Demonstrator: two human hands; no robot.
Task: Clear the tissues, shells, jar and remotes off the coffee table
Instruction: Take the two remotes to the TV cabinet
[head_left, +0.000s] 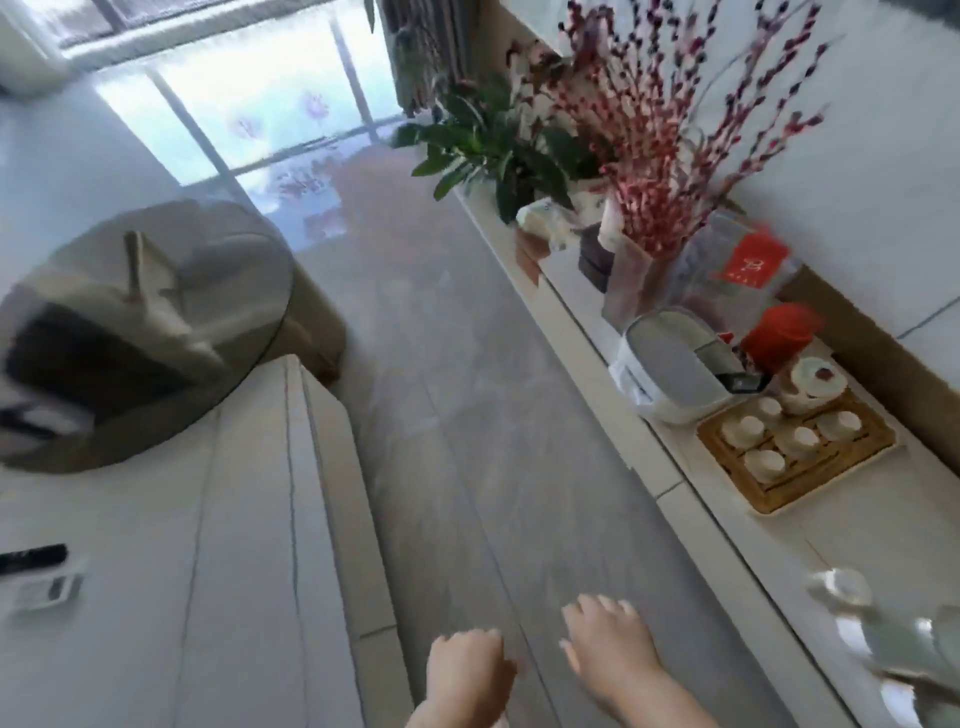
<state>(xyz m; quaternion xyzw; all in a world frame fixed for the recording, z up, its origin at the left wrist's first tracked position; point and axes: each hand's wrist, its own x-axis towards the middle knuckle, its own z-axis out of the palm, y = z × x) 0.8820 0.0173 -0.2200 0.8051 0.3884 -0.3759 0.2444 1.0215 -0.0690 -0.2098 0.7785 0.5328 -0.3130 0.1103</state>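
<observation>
Head view: at 6 o'clock the left hand (467, 670) is seen with fingers curled under, nothing visibly held; just beside it the right hand (608, 644) is held flat, fingers loosely spread. At 8 o'clock a black remote (32, 558) and a white remote (44, 592) lie near each other on the coffee table (234, 571). Both are judged light, rigid and smooth, best gripped across the long sides. Tissues, shells and jar cannot be made out.

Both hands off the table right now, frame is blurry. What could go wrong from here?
1. The black remote and the pale grey remote lie at the frame's left edge, far from both hands; they could be missed.
2. The left hand looks curled and the right hand open, both over floor; motion blur suggests fast movement.
</observation>
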